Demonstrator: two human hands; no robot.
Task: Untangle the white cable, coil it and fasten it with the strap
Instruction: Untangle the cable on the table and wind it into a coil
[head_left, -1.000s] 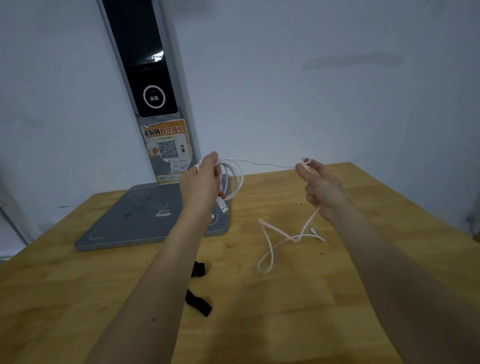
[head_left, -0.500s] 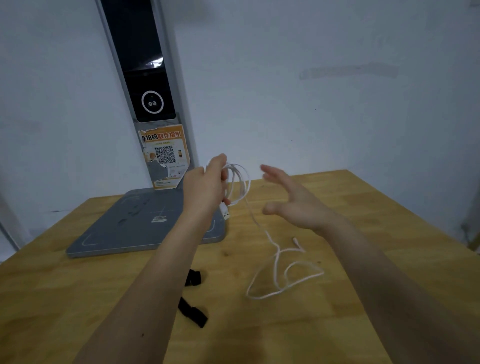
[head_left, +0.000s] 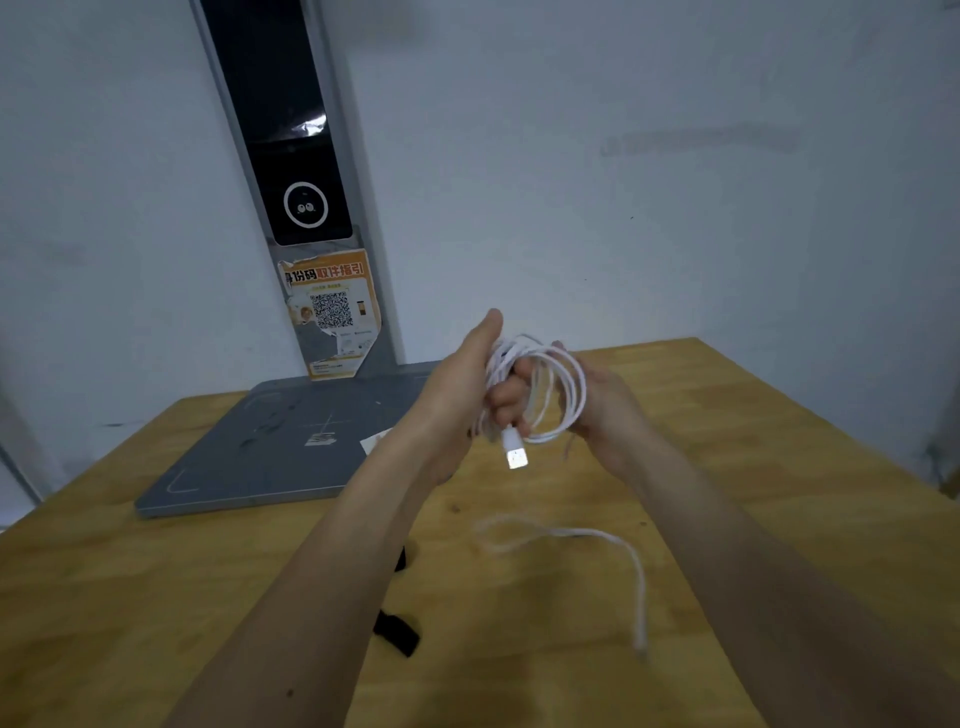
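Cable (head_left: 563, 387) around left fingers (head_left: 511, 395) (looped)

Above the wooden table (head_left: 779, 467), the left hand (head_left: 457, 384) grips the coiled white cable (head_left: 563, 395), the right hand (head_left: 608, 410) behind the loops, a black strap (head_left: 397, 631) lying below.

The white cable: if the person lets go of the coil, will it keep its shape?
Probably not. The white cable looks thin and floppy: its free tail lies in a loose curve on the table. The loops seem held only by the left hand, so they would likely spring apart.
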